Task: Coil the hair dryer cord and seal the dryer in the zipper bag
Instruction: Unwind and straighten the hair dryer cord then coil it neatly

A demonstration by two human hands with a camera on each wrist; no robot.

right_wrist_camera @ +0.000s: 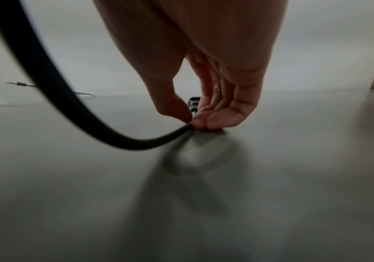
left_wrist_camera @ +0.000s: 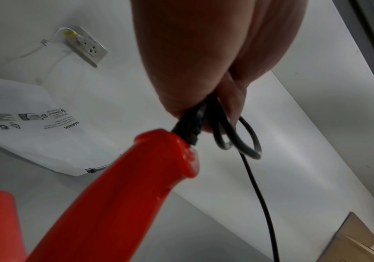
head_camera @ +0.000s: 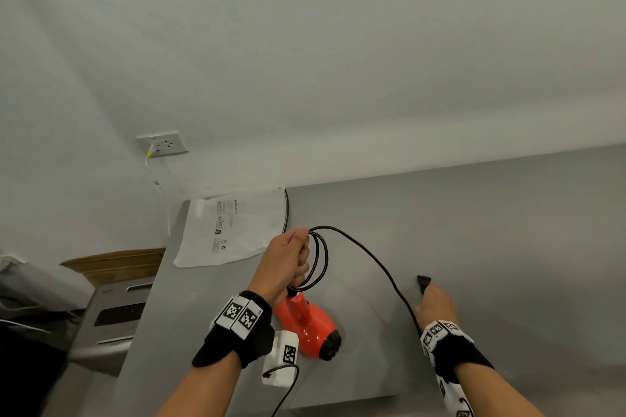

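Note:
An orange-red hair dryer (head_camera: 310,323) (left_wrist_camera: 118,191) hangs above the grey table (head_camera: 474,230), nozzle toward me. My left hand (head_camera: 291,257) (left_wrist_camera: 203,85) grips the top of its handle together with a couple of loops of the black cord (head_camera: 320,261) (left_wrist_camera: 237,140). The rest of the cord (head_camera: 379,264) (right_wrist_camera: 53,99) arcs right and down to my right hand (head_camera: 435,305) (right_wrist_camera: 195,117), which pinches it just behind the black plug (head_camera: 423,281) (right_wrist_camera: 193,103) at the table surface. The white zipper bag (head_camera: 233,227) (left_wrist_camera: 42,138) lies flat at the table's far left corner.
A wall socket (head_camera: 162,144) (left_wrist_camera: 87,47) with a white cable plugged in sits on the wall beyond the bag. A cardboard box (head_camera: 115,264) and a grey appliance (head_camera: 115,315) stand left of the table. The table's near edge (head_camera: 338,403) is close below my wrists.

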